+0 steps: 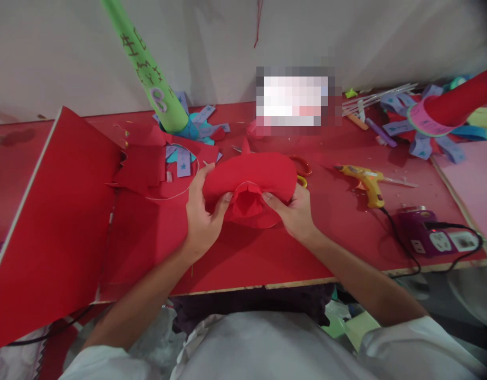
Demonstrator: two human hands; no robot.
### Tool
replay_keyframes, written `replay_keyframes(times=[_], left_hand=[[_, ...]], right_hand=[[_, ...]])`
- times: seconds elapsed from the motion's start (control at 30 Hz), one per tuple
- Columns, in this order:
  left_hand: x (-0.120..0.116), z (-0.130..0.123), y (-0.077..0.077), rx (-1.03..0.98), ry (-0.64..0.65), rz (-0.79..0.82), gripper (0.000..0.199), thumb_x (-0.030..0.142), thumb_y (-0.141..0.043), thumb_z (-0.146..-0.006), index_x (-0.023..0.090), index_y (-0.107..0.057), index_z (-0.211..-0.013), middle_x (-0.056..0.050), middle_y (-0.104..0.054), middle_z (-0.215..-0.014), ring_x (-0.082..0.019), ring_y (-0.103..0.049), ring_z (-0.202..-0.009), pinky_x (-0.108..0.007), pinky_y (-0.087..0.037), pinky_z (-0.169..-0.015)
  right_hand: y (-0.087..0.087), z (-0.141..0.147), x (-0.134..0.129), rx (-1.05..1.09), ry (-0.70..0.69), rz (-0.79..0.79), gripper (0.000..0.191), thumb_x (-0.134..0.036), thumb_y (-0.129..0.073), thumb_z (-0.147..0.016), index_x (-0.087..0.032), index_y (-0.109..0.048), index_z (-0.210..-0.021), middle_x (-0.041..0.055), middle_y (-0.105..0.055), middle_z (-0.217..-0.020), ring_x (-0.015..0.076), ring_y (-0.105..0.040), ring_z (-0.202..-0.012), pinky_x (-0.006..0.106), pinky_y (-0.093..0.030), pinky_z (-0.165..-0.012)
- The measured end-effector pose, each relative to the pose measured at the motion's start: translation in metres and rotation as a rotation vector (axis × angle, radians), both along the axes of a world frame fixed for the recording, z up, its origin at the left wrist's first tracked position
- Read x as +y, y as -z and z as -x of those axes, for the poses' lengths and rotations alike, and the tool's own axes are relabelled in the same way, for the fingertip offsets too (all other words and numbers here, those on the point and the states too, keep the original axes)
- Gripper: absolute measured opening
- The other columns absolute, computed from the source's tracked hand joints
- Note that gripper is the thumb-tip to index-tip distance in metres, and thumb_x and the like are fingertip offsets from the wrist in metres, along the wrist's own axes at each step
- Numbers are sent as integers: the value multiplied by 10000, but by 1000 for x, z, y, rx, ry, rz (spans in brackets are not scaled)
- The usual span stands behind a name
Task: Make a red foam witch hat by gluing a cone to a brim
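Note:
A red paper piece with a wide curved brim and a round opening facing me is held above the red table. My left hand grips its left side, thumb on the edge of the opening. On the right side my right hand holds it the same way, its thumb pressed near the opening. The fingers of both hands are partly hidden behind the paper. Scissors with orange and yellow handles lie partly hidden just behind the right side of the piece.
A yellow glue gun and a purple power outlet box with cables sit at right. A green paper cone stands back left. A red board leans at left; a red cone with purple strips is far right.

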State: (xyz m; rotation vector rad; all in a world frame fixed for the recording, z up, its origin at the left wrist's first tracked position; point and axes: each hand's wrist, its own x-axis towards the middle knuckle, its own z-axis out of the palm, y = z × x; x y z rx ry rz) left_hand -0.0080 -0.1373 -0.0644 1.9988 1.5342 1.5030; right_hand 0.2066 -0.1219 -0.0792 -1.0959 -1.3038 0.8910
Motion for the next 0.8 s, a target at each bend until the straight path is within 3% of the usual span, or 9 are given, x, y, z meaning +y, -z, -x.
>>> replay_keyframes(times=[0.63,0.8], left_hand=[[2,0,1,2,3,-71,560,470,-682,-1040,225,-519,-1516,-144,-656,-1480,-277,-629,-1434,-463,-499,-1248],[2,0,1,-5,13,-69,554,439,-682,-1045,213,-515,-1522,-147,-658,-1477,-266,-633,-1430,-447,-512,-1237]], right_hand=[[0,-1,0,23,-15,35,269,-483,-862,-848,-249,-786,-957,30,-842,-922,244,-789,-826,411,-683,-768],[0,0,0,22,-11,12,221,-425,-862,-844,-252,-793,-963,21,-847,-930,232,-786,-816,386,-674,-739]])
